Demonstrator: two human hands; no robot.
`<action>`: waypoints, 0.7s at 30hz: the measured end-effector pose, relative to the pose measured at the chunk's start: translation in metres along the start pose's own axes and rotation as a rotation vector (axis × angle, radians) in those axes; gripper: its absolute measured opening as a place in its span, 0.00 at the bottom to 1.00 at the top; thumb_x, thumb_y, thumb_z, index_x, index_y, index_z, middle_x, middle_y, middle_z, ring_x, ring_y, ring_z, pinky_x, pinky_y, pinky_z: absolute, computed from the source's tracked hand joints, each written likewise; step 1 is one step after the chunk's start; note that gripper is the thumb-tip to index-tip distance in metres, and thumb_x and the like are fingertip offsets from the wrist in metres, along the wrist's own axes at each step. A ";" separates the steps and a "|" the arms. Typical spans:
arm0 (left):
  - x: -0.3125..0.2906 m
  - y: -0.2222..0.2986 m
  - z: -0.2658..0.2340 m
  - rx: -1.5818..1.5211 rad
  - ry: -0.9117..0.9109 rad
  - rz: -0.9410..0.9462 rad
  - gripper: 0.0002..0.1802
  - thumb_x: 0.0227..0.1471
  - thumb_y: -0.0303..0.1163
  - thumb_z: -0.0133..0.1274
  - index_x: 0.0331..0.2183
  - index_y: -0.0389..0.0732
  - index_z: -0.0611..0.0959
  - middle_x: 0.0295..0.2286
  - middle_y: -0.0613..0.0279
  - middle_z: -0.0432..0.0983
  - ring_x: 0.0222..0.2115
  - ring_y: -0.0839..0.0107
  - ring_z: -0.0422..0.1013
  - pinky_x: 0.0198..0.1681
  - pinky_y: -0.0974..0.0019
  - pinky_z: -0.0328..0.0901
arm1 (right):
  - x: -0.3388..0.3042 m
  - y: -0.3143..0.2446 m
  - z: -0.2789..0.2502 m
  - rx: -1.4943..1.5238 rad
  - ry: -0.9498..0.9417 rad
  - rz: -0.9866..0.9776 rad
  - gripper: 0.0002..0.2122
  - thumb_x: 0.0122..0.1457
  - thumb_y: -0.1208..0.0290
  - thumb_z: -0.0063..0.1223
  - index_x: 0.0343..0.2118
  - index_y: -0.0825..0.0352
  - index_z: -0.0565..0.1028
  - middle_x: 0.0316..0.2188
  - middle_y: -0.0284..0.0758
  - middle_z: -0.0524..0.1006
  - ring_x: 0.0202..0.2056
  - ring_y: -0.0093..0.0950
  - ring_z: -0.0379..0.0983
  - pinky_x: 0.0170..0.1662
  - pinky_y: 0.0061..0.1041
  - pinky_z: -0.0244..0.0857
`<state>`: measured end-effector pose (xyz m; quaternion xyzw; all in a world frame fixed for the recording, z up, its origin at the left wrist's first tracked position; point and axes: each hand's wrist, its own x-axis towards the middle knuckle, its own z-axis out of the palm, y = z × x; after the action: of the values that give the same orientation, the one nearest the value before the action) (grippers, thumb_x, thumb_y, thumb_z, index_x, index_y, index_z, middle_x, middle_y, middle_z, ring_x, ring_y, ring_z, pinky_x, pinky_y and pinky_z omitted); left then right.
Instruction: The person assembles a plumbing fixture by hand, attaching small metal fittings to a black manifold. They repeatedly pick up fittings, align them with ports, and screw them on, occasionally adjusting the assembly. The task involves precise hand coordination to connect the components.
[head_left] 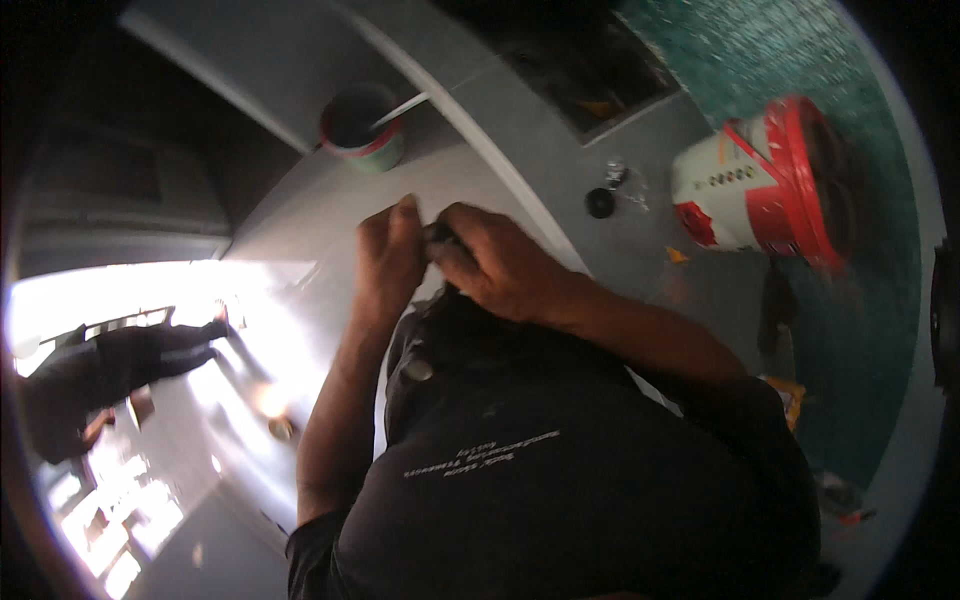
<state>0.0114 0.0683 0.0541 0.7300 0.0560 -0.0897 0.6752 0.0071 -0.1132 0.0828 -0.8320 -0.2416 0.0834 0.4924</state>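
Observation:
Both my hands are together in front of my black shirt (560, 470). My left hand (388, 255) is closed, its thumb pointing away from me. Just right of it, my right hand (505, 262) curls its fingers round a small dark object (437, 234) whose kind I cannot make out. That object shows in the narrow gap between the hands. Whether my left fingers also grip it is hidden. Past my hands, a green bucket with a red rim (375, 155) stands on the pale floor, a light-coloured stick (405, 108) leaning out of it.
A white and red bucket (735, 190) is on the grey surface to the right, near a black round piece (600, 203) and crumpled see-through plastic (632, 188). Farther off is a dark rectangular opening (575, 65). Another person (120, 365) stands at left by bright light.

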 end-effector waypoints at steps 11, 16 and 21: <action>0.025 0.014 -0.021 -0.344 0.092 -0.145 0.32 0.67 0.61 0.46 0.29 0.40 0.77 0.20 0.64 0.68 0.18 0.75 0.64 0.20 0.71 0.57 | -0.013 0.045 -0.024 0.419 0.353 0.389 0.15 0.70 0.60 0.49 0.42 0.71 0.75 0.33 0.38 0.77 0.36 0.29 0.75 0.42 0.32 0.70; 0.028 -0.020 -0.033 -0.414 -0.046 -0.354 0.27 0.69 0.55 0.46 0.33 0.39 0.78 0.23 0.62 0.72 0.20 0.72 0.64 0.23 0.68 0.57 | -0.022 0.101 -0.053 0.971 0.595 0.347 0.15 0.71 0.57 0.52 0.46 0.66 0.76 0.37 0.33 0.77 0.39 0.23 0.76 0.42 0.27 0.70; 0.023 -0.022 0.031 -0.471 -0.433 -0.522 0.47 0.66 0.70 0.34 0.60 0.34 0.71 0.41 0.51 0.78 0.25 0.71 0.66 0.26 0.70 0.58 | -0.030 0.113 -0.054 0.946 0.679 0.373 0.16 0.71 0.56 0.52 0.47 0.65 0.75 0.36 0.33 0.77 0.37 0.23 0.75 0.43 0.25 0.69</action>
<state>0.0273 0.0387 0.0260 0.4811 0.1148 -0.3943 0.7745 0.0378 -0.2151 0.0096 -0.5314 0.1416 -0.0032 0.8352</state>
